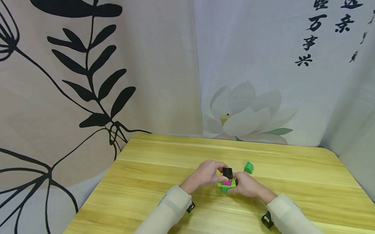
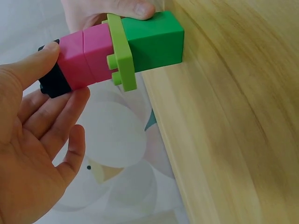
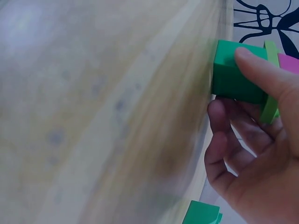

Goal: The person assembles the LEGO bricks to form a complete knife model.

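A stack of toy building bricks stands on the table between both hands. A green brick (image 2: 158, 42) forms its base, under a wider lime-green plate (image 2: 122, 56). Above the plate come two pink bricks (image 2: 86, 58), topped by a black brick (image 2: 57, 81). My left hand (image 1: 206, 174) pinches the black brick between thumb and fingers, near its join with the upper pink one. Lower down, my right hand (image 1: 250, 184) holds the green base, its thumb along one side and fingers on another. Beyond the right hand lies a loose green brick (image 1: 248, 167).
The wooden table (image 1: 161, 150) ends at a back edge against a printed cloth curtain (image 1: 164, 78). Small black devices hang at the left wrist (image 1: 191, 207) and the right wrist (image 1: 267, 219), just above the tabletop.
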Action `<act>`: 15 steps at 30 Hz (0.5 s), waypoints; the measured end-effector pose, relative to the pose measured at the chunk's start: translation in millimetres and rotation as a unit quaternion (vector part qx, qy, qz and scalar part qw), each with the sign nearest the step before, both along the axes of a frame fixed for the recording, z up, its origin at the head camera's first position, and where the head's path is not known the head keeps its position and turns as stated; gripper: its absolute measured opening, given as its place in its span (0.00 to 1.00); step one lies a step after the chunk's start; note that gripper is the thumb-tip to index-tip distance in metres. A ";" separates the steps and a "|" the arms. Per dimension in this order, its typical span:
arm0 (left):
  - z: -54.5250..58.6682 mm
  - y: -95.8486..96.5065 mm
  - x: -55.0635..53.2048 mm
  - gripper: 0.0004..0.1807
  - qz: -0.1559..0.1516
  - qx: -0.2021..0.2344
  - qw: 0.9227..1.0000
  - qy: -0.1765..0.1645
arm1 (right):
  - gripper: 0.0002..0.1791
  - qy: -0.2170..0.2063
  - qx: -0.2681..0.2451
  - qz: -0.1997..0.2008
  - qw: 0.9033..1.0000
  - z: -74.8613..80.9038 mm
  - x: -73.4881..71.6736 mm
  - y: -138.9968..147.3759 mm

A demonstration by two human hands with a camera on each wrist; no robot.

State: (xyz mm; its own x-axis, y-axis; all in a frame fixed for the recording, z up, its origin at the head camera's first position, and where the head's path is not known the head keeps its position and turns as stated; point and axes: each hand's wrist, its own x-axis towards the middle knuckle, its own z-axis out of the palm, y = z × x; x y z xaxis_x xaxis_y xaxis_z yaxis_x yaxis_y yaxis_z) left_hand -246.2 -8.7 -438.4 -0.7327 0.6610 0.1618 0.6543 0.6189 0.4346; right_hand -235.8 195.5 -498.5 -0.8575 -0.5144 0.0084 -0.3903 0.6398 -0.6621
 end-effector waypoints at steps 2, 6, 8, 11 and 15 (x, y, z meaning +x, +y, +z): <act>-0.4 -0.2 0.6 0.19 0.002 -0.002 1.000 0.000 | 0.20 -0.003 -0.001 -0.001 1.000 -0.5 0.4 -0.1; -0.9 0.0 0.9 0.19 0.002 -0.006 1.000 0.004 | 0.20 -0.001 -0.001 -0.003 1.000 -1.2 0.5 -0.6; -0.5 0.3 1.0 0.20 0.003 -0.010 1.000 0.008 | 0.19 0.001 -0.001 -0.004 1.000 -1.1 0.2 -1.1; -0.2 0.6 0.6 0.19 0.004 -0.016 1.000 0.014 | 0.19 0.002 -0.002 -0.004 1.000 -0.5 0.0 -1.8; -1.4 0.7 0.2 0.19 0.005 -0.018 1.000 0.018 | 0.20 -0.001 -0.001 -0.005 1.000 0.9 0.9 -2.1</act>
State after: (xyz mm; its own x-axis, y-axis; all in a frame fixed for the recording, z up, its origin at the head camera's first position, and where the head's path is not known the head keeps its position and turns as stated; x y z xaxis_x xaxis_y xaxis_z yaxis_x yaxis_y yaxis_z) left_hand -246.0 -8.0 -439.7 -0.7330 0.6601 0.1644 0.6631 0.6395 0.3890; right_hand -234.9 193.4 -497.6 -0.8624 -0.5062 0.0085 -0.3833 0.6418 -0.6642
